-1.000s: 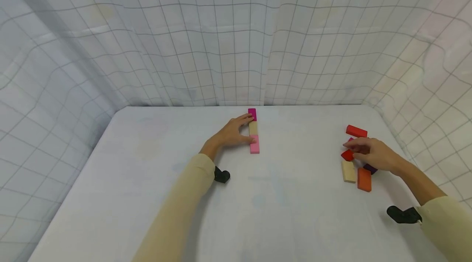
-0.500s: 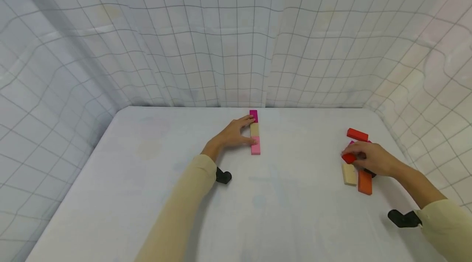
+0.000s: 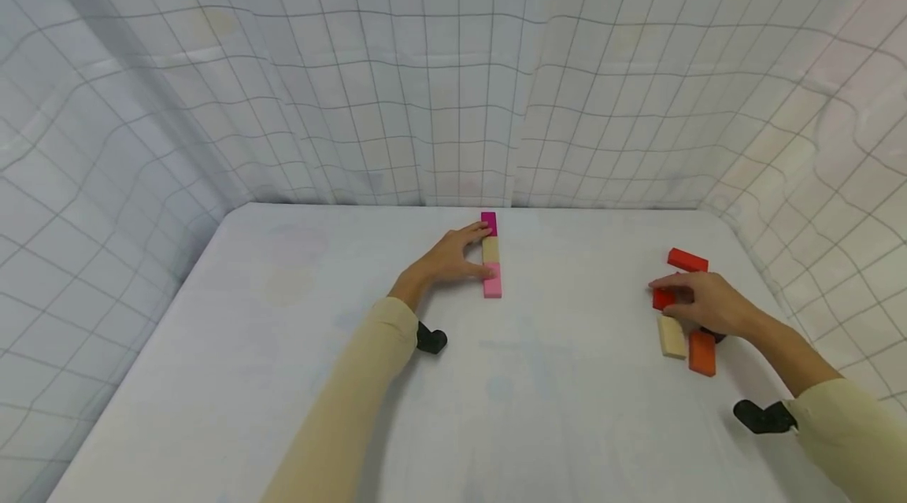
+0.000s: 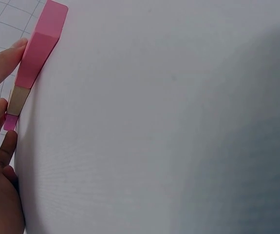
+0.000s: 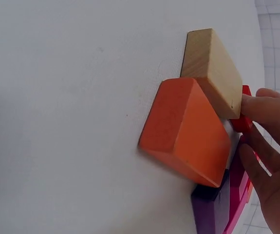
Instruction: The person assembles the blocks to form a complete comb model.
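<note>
In the head view, my left hand [image 3: 449,255] rests on a straight row of three blocks, its thumb and fingers spread along it. The thumb touches the pink block [image 3: 492,282] at the near end; the fingertips touch the magenta block [image 3: 489,223] at the far end. Between these lies a plain wooden block [image 3: 490,249]. At the right, my right hand [image 3: 712,302] pinches a red block [image 3: 663,298] between thumb and fingers, low over a loose cluster. In the right wrist view, the thumb is beside another plain wooden block [image 5: 222,73], which partly hides the red one.
An orange block [image 3: 702,353] lies beside the right-hand wooden block. A longer red block [image 3: 687,260] lies behind the right hand. Purple [image 5: 213,209] and magenta [image 5: 238,170] blocks sit under it. Gridded white cloth [image 3: 468,94] walls the white table [image 3: 567,408].
My right hand has closed its thumb and fingers on the red block, which has turned and shifted slightly left. The left hand stays on the row of blocks.
</note>
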Tool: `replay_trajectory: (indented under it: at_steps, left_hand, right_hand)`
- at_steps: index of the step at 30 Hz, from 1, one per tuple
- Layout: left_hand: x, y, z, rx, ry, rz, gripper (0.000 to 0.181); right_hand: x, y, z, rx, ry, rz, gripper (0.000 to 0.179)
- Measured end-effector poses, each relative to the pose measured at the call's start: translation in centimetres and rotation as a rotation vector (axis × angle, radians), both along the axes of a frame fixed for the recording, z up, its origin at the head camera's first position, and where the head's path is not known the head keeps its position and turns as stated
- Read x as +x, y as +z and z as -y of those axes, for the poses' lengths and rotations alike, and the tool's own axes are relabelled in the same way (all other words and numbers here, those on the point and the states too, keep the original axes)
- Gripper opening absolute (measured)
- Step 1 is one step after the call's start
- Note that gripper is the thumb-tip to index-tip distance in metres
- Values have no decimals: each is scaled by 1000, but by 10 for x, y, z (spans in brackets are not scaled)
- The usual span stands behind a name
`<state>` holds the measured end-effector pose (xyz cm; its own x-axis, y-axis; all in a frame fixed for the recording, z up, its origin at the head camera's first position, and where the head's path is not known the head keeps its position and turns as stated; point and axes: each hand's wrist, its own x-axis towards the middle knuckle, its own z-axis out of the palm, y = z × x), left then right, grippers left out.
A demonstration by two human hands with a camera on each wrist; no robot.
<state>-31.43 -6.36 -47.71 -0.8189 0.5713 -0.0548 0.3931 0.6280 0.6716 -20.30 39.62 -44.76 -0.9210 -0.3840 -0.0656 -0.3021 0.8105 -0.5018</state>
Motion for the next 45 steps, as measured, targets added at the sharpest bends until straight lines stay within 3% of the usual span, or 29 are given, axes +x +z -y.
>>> replay_trajectory:
  at_steps: [8,15,21,29,35,45]
  left_hand:
    - [2,-1,1,-7,2,-1,88]
    - [3,-1,2,3,5,-6,87]
    - [2,-1,1,10,-11,-5,86]
    - [1,2,1,-9,-17,17,87]
    - [1,4,1,-13,-28,31,86]
    - [0,4,3,-10,-37,28,85]
  right_hand:
    - [-3,4,8,50,-8,-32,38]
    - [-10,12,38,-75,86,-125,36]
    - [-16,6,72,-164,110,-85,40]
    - [-15,-3,124,-259,223,-61,40]
    - [-13,-8,163,-262,228,17,38]
    - [-11,-16,211,-306,283,4,34]
